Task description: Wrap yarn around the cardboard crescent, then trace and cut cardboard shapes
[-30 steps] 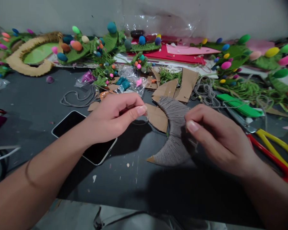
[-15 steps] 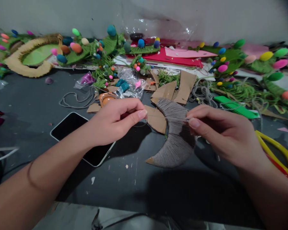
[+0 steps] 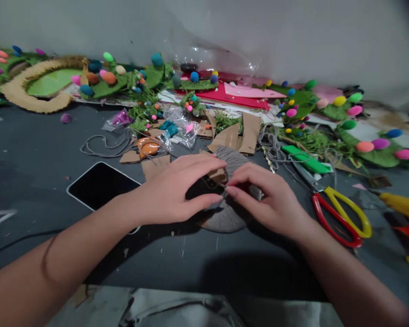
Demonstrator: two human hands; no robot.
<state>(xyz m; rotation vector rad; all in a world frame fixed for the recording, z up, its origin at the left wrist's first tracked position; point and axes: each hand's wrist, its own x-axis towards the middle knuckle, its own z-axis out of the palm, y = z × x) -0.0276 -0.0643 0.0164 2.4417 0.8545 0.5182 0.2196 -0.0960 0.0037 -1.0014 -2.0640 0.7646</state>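
A crescent wrapped in grey yarn (image 3: 225, 218) lies on the dark table, partly covered by both hands. My left hand (image 3: 180, 188) is over its left side, thumb and fingers spread apart with nothing gripped between them. Over the crescent's middle, my right hand (image 3: 266, 195) pinches a thin grey strand between thumb and forefinger, close to my left thumb. The far end of the strand is too small to follow.
A phone (image 3: 100, 184) lies by my left wrist. Scissors (image 3: 341, 218) and a yellow glue gun (image 3: 402, 206) are at right. Behind are cardboard scraps (image 3: 251, 131), a green comb (image 3: 306, 159), grey cord (image 3: 274, 143) and leafy garlands with coloured balls.
My right hand has moved left to meet my left hand over the crescent. The thumb and fingers of my left hand have parted from their pinch. The view has shifted, showing the scissors and glue gun.
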